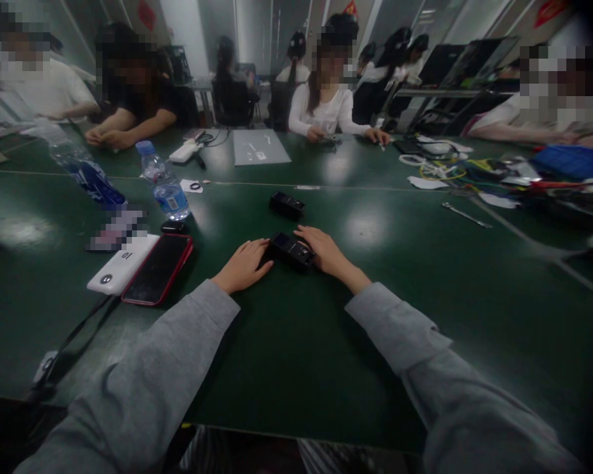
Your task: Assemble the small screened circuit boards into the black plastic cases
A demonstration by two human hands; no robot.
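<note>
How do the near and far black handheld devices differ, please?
The near black device lies between the left hand and the right hand; the far black device lies beyond them, untouched. The near black device looks larger in view, the far black device smaller. Both lie on the green table.

At frame centre, the left hand (pixel 244 265) and right hand (pixel 329 252) flank a black device (pixel 291 251), apparently touching it. A second device (pixel 286 205) lies just above. Centre-left: red-cased phone (pixel 157 270). Right: wrench (pixel 467 214).
</note>
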